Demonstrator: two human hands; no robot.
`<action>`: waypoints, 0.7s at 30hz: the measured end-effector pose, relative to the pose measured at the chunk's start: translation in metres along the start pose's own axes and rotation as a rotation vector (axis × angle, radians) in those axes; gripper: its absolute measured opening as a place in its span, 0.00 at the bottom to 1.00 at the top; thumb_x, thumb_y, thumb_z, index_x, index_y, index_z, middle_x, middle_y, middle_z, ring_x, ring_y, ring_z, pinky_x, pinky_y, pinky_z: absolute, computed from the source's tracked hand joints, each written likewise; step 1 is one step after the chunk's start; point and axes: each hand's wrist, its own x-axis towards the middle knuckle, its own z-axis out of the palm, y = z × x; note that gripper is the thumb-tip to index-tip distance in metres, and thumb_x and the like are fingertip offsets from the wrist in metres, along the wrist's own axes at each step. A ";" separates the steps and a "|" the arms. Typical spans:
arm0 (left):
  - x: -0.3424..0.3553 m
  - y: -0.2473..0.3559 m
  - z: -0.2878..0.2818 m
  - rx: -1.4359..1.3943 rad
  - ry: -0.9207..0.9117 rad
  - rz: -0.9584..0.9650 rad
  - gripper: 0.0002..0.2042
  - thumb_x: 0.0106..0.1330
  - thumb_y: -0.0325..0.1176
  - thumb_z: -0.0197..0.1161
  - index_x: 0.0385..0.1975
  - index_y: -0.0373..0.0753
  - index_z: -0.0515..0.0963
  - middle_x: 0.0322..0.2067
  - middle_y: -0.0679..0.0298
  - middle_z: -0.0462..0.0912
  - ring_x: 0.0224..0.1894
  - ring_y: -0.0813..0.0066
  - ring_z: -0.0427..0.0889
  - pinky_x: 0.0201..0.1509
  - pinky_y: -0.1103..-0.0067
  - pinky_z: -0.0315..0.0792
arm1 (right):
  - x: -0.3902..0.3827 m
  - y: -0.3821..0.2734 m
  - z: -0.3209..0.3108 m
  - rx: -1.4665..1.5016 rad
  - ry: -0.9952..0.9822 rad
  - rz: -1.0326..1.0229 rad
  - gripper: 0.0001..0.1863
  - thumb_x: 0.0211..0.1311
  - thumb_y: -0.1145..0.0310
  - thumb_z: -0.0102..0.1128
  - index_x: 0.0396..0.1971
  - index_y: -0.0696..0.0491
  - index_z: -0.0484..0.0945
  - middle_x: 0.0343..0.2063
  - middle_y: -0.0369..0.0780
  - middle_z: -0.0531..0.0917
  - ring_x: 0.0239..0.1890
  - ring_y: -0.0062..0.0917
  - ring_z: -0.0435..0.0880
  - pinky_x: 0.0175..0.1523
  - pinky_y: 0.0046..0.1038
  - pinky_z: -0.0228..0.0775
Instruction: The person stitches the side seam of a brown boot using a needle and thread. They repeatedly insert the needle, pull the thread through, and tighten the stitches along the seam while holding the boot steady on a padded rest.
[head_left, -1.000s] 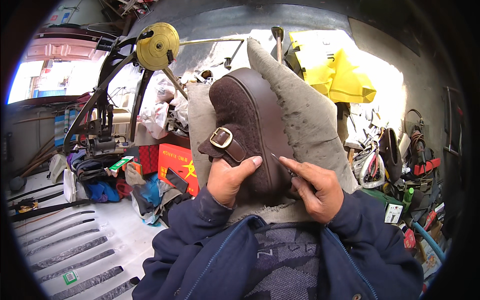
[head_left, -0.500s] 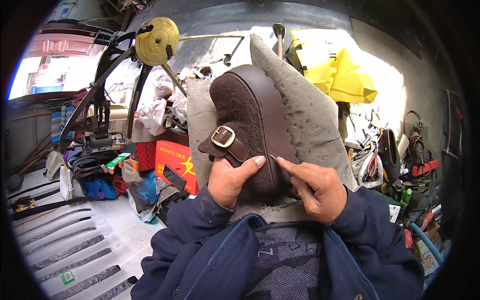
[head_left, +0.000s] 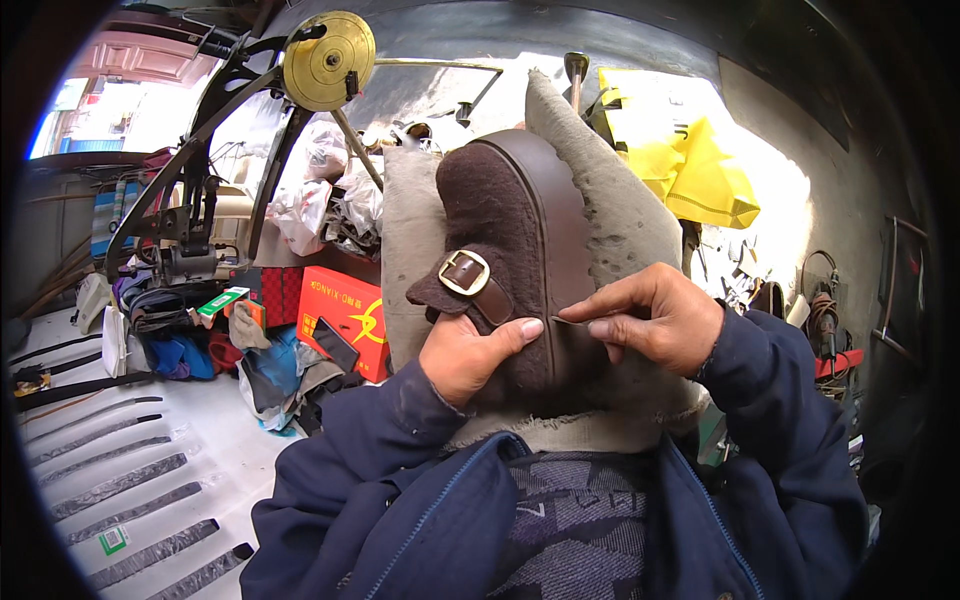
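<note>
Cluttered workshop, brown shoe [head_left: 520,250] gripped by left hand [head_left: 465,355], right hand [head_left: 655,320] pinching beside sole

I see a dark brown felt shoe [head_left: 510,250] with brass-buckled strap, sole edge facing me, toe pointing to twelve o'clock, lying on grey cloth [head_left: 620,220]

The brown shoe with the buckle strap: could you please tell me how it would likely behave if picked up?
The shoe probably keeps its shape: its thick sole looks stiff. The fuzzy upper likely resists slipping, as the left hand holds it. The buckle strap may flap.
</note>
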 end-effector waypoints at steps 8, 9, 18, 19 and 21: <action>0.003 0.008 -0.005 -0.048 -0.064 -0.066 0.24 0.71 0.28 0.70 0.64 0.32 0.74 0.57 0.58 0.83 0.58 0.67 0.83 0.64 0.69 0.78 | -0.009 0.009 0.008 -0.306 0.100 -0.296 0.21 0.63 0.86 0.59 0.55 0.57 0.86 0.32 0.47 0.89 0.31 0.31 0.89 0.38 0.29 0.80; 0.003 0.009 -0.004 -0.061 -0.072 -0.084 0.23 0.71 0.28 0.70 0.64 0.32 0.74 0.57 0.59 0.84 0.58 0.67 0.83 0.65 0.70 0.78 | -0.008 0.009 0.006 -0.357 0.105 -0.324 0.21 0.62 0.87 0.60 0.54 0.57 0.87 0.32 0.47 0.89 0.31 0.33 0.89 0.38 0.29 0.80; 0.009 0.009 -0.010 0.058 -0.092 -0.089 0.20 0.71 0.28 0.71 0.61 0.32 0.77 0.54 0.59 0.85 0.55 0.70 0.84 0.62 0.71 0.78 | 0.015 0.020 -0.008 -0.263 0.034 -0.447 0.15 0.59 0.83 0.67 0.46 0.56 0.88 0.32 0.49 0.88 0.36 0.46 0.89 0.40 0.36 0.81; 0.010 0.008 -0.011 0.063 -0.080 -0.097 0.20 0.71 0.28 0.71 0.60 0.32 0.77 0.54 0.59 0.85 0.55 0.70 0.84 0.62 0.71 0.79 | 0.016 0.021 -0.008 -0.259 0.032 -0.443 0.15 0.59 0.83 0.67 0.46 0.56 0.88 0.32 0.48 0.88 0.36 0.46 0.89 0.40 0.36 0.81; 0.011 0.007 -0.012 0.106 -0.073 -0.100 0.20 0.70 0.28 0.71 0.60 0.32 0.77 0.54 0.59 0.85 0.55 0.70 0.84 0.62 0.71 0.79 | 0.017 0.022 -0.009 -0.261 0.020 -0.481 0.16 0.59 0.83 0.67 0.46 0.56 0.87 0.32 0.48 0.88 0.35 0.45 0.89 0.40 0.36 0.81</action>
